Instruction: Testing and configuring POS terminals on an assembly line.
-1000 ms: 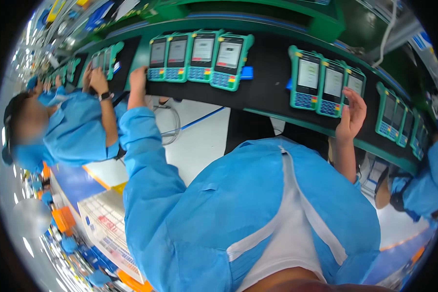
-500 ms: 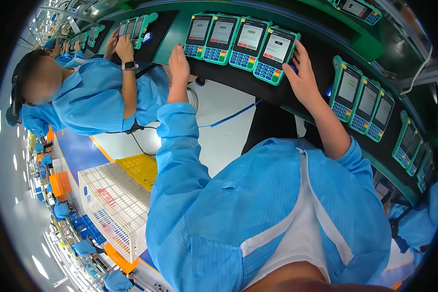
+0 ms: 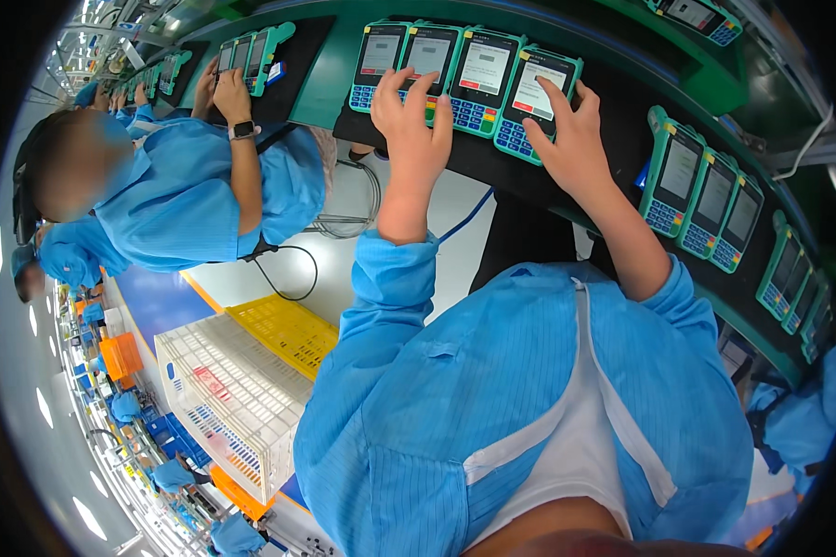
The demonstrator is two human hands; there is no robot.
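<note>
Factory benches curve away on every side, and a dark sloped rack (image 3: 622, 139) runs across the top of the view with teal handheld payment terminals standing in a row on it. Directly ahead sits a group of four terminals with lit screens and blue keypads. The left hand (image 3: 411, 121) lies over the keypad area between the second terminal (image 3: 429, 58) and the third terminal (image 3: 481, 79), fingers spread and bent, holding nothing; it seems to be pressing keys, though the contact itself is hidden under the fingers. The right hand (image 3: 571, 139) rests flat on the lower part of the fourth terminal (image 3: 539, 97), index finger stretched up onto its screen, also gripping nothing. Both sleeves are light blue workwear.

By the look of it, the step in hand is keying entries into this group of terminals, two units at once. A next move would call for light, accurate taps on small keys without nudging the units off the slope.

Further right stand three more terminals (image 3: 711, 190), untouched. To the left a co-worker's hand (image 3: 230, 93) works on another set, and a white lattice crate (image 3: 228, 399) and a yellow crate (image 3: 283, 330) sit below.
</note>
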